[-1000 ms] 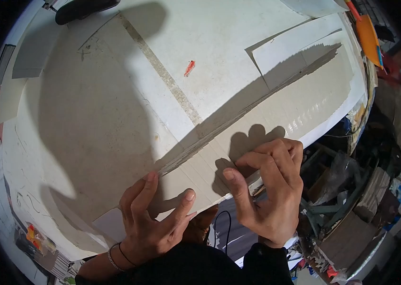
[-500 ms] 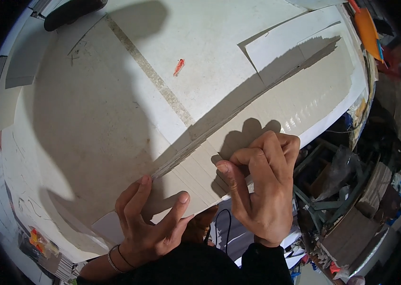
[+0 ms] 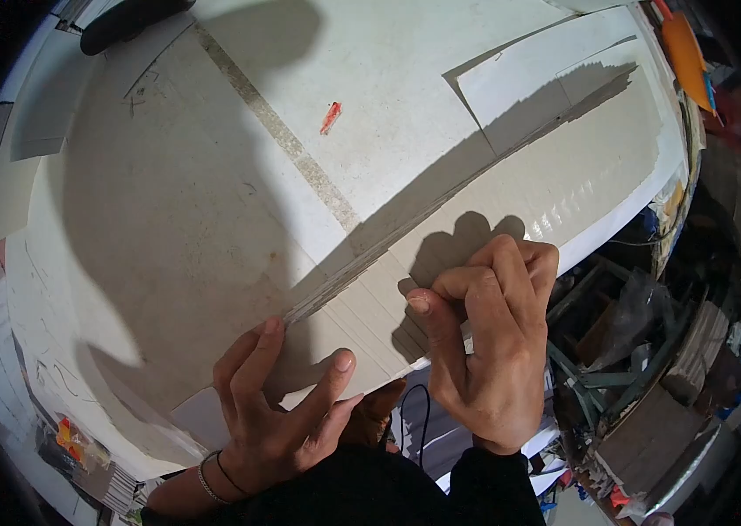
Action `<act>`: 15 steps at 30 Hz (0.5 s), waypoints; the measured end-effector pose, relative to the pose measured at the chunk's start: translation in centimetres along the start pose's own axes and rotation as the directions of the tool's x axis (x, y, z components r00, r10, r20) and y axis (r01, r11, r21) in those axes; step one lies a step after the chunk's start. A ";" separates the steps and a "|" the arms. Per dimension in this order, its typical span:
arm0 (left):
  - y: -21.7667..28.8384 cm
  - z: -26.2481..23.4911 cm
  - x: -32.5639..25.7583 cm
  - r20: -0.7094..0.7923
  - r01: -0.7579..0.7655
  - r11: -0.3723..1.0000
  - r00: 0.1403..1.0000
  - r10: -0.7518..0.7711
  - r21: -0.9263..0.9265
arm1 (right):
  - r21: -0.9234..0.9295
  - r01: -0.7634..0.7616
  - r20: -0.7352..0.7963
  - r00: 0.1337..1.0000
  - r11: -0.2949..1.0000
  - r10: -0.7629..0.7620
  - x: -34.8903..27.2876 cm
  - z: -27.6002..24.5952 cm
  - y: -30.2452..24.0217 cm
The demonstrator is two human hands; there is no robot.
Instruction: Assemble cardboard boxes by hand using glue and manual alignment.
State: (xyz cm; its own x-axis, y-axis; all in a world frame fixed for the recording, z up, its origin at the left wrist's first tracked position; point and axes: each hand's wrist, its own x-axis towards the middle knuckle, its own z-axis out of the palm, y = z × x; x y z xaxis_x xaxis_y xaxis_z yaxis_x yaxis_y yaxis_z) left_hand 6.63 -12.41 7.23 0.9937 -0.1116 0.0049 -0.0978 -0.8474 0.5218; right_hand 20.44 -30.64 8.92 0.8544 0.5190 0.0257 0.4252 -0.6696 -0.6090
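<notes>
A long row of overlapping grey-beige card sheets [image 3: 563, 184], fanned out in narrow steps, runs slantwise along the near right edge of the table. At its near left end rests my left hand [image 3: 278, 403], fingers spread; one fingertip touches the row's far edge, and another finger reaches over the top sheets. Over the middle of the row, my right hand [image 3: 502, 342] is closed, fingers curled and thumb close to the bent index finger. Its fingertips are partly hidden, so whether a sheet is between them does not show. Its shadow falls on the cards.
Beneath the cards lies a white table [image 3: 186, 219] with a worn grey strip and a small red scrap [image 3: 330, 118]. White paper sheets [image 3: 511, 88] lie at the far right, near an orange object [image 3: 684, 57]. A dark object [image 3: 134, 26] stands far left. Clutter fills the floor at right.
Both hands keep nearly the same places and poses. The right hand has shifted very slightly, and the whole view has moved a little.
</notes>
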 end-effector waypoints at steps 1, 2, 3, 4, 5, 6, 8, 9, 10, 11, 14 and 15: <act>0.1 -0.1 0.0 0.000 0.000 1.000 1.000 0.000 0.002 | 0.003 -0.004 -0.013 1.000 1.000 0.004 -0.1 0.1 0.0; 0.2 -0.3 0.0 0.014 0.006 1.000 1.000 -0.006 0.003 | 0.006 -0.008 -0.025 1.000 1.000 0.008 -0.1 0.1 0.1; 0.3 -0.3 0.1 0.029 0.012 1.000 1.000 -0.012 0.005 | 0.007 -0.007 -0.027 1.000 1.000 0.008 -0.1 0.0 0.0; 0.1 -0.2 0.0 0.028 0.013 1.000 1.000 -0.013 0.006 | 0.061 -0.074 -0.037 0.996 0.995 0.077 -0.1 0.0 -0.1; -0.1 0.2 -0.2 0.013 -0.005 1.000 1.000 0.005 0.031 | 0.115 -0.140 -0.043 0.988 0.983 0.145 -0.1 0.0 -0.1; -0.3 0.4 -0.3 -0.001 -0.022 0.998 1.000 0.022 0.056 | 0.116 -0.139 -0.042 0.989 0.983 0.144 -0.2 0.0 0.1; -0.1 0.4 -0.3 -0.006 -0.014 0.999 1.000 0.015 0.049 | 0.214 -0.124 0.003 0.992 0.969 0.126 -0.6 -0.5 0.8; -0.1 0.4 -0.3 -0.009 -0.007 0.999 1.000 0.007 0.041 | 0.214 -0.122 0.003 0.992 0.969 0.125 -0.7 -0.6 1.1; 0.0 0.5 -0.3 -0.010 -0.007 0.999 1.000 0.007 0.042 | 0.181 -0.058 -0.004 0.998 0.982 0.060 -0.9 -0.7 1.5; 0.0 0.5 -0.4 -0.019 -0.006 0.999 1.000 0.007 0.039 | 0.146 0.007 -0.008 1.000 0.989 -0.006 -1.0 -0.8 1.6; 0.0 0.5 -0.5 -0.024 -0.001 0.999 1.000 0.002 0.042 | 0.143 0.010 -0.010 1.000 0.990 -0.009 -0.9 -0.7 1.4; 0.0 0.5 -0.5 -0.020 0.002 0.999 1.000 -0.001 0.047 | 0.145 0.010 -0.008 1.000 0.989 -0.009 -1.0 -0.6 1.5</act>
State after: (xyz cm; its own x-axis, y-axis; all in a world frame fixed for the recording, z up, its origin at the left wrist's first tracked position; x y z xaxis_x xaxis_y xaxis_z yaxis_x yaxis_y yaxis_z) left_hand 6.11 -12.64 6.76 0.9947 -0.1001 0.0217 -0.0982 -0.8712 0.4809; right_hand 20.44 -32.47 8.41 0.8529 0.5207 0.0380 0.3862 -0.5804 -0.7169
